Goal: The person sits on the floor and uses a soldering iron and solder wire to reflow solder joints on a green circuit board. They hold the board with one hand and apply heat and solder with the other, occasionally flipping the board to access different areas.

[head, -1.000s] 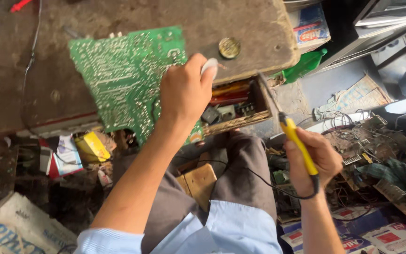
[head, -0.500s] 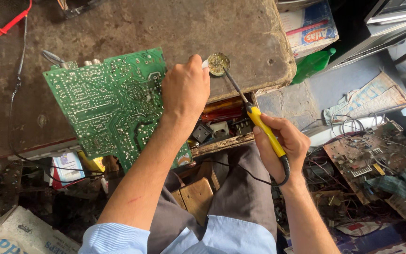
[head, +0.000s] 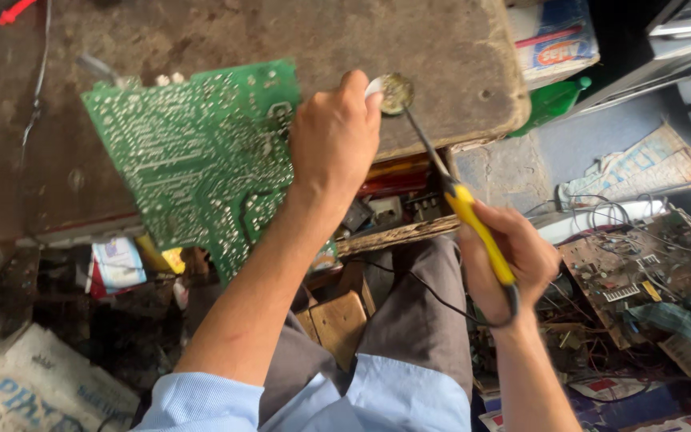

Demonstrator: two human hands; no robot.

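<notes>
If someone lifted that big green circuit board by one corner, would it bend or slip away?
The green circuit board is a flat sheet and looks stiff, so it would probably lift without drooping. It overhangs the worn table, so a push might tip it off. Its bumpy solder side probably gives the left hand decent grip.

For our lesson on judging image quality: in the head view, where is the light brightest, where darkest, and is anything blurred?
Head view: daylight falls evenly on the circuit board and both hands, left and right; brightest glare at the right edge near the wires; darkest under the bench, lower left; board and soldering iron look sharp, edges slightly soft.
</notes>
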